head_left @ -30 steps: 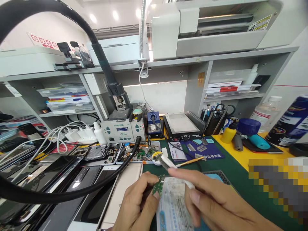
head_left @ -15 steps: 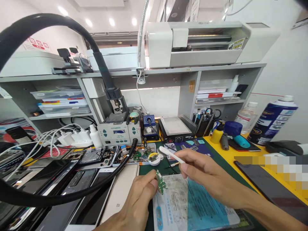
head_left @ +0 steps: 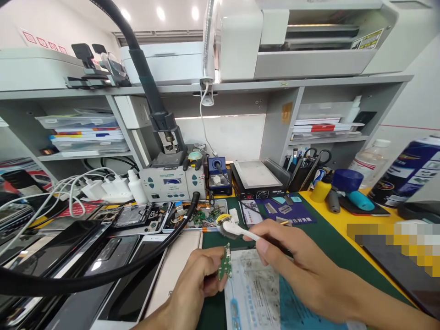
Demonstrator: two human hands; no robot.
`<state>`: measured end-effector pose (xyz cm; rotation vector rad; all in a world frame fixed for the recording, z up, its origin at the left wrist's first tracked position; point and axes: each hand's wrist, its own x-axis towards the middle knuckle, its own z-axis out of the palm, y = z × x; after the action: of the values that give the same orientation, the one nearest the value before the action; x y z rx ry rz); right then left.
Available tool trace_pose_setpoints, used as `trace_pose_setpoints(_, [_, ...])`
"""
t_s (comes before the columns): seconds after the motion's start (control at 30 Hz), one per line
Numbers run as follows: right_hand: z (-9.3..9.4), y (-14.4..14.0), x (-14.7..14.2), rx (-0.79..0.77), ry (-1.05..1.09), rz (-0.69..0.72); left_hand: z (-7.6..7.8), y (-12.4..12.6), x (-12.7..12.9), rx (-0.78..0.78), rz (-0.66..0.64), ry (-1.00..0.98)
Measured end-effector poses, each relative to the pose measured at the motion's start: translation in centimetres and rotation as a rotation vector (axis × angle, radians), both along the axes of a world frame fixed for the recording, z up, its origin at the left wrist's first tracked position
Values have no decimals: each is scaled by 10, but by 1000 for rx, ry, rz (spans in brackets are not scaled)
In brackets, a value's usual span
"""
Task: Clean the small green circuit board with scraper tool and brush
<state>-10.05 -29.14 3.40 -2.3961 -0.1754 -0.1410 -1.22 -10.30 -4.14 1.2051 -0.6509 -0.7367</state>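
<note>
Pinched between the thumb and fingers of my left hand (head_left: 197, 279) is a small green circuit board (head_left: 225, 263), held nearly edge-on above the work surface. My right hand (head_left: 292, 261) grips a white-handled toothbrush (head_left: 237, 230) by its handle. Its dark bristles face down over a small round tin (head_left: 224, 220) with a yellow inside; I cannot tell whether they touch it. The brush head is just above and right of the board, apart from it. Under both hands lies a blue and white printed sheet (head_left: 256, 288) on the green mat (head_left: 337, 238).
Several phones (head_left: 118, 270) lie at left, crossed by a thick black hose (head_left: 151, 261). Behind stand a hot-air station (head_left: 172, 183), a soldering iron holder (head_left: 219, 178) and a heating plate (head_left: 257, 181). A tray of board parts (head_left: 202, 215) sits ahead. Bottles and a spray can (head_left: 405, 174) stand right.
The toothbrush has come down, its bristles now showing over the tin. My left hand has turned the board more upright. The whole view has shifted slightly.
</note>
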Motion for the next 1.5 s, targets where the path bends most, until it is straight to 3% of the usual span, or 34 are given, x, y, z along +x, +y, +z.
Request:
trace_pose_setpoints(0.4, [-10, 1, -9, -228, -130, -1, -8, -7, 0, -52, 15, 50])
trace_pose_setpoints(0.93, [-9, 12, -5, -50, -165, -52, -2, -6, 4, -39, -5, 33])
trace_pose_setpoints(1.5, [-12, 11, -7, -63, -152, -16, -2, -6, 4, 0, 28, 55])
